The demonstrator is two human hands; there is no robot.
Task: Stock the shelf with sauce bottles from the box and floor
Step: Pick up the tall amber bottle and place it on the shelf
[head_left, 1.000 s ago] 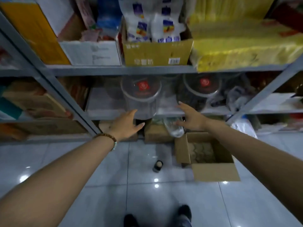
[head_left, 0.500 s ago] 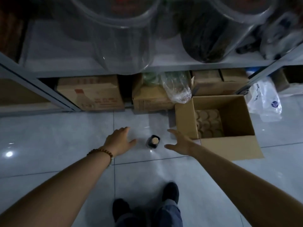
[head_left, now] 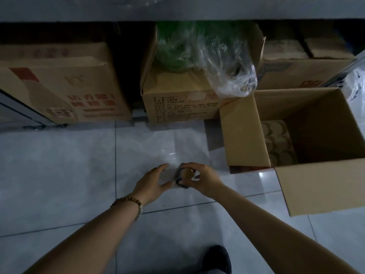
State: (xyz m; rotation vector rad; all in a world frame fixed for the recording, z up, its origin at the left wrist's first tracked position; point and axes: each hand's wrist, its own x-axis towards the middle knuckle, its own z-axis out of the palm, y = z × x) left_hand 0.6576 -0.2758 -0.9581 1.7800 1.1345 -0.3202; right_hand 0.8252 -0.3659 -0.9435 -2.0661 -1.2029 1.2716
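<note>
A dark sauce bottle [head_left: 185, 176] with a tan cap stands upright on the tiled floor, seen from above. My right hand [head_left: 205, 179] curls its fingers and thumb round the bottle's top. My left hand [head_left: 153, 181] is just left of it, fingers relaxed and spread, thumb near the bottle's side; whether it touches is unclear. The open cardboard box [head_left: 246, 135] stands to the right, with a cardboard divider sheet at its bottom. The grey metal shelf edge [head_left: 177, 8] runs across the top.
Under the shelf stand closed cartons [head_left: 65, 86], a carton with a green item in clear plastic wrap [head_left: 217, 62], and more cartons [head_left: 292, 70] behind the open box. A white plastic bag [head_left: 357, 84] lies at far right. My shoe [head_left: 217, 260] is at the bottom.
My view dropped from the shelves down to the floor. Both hands came down and closed in on the bottle; my right hand now grips its top.
</note>
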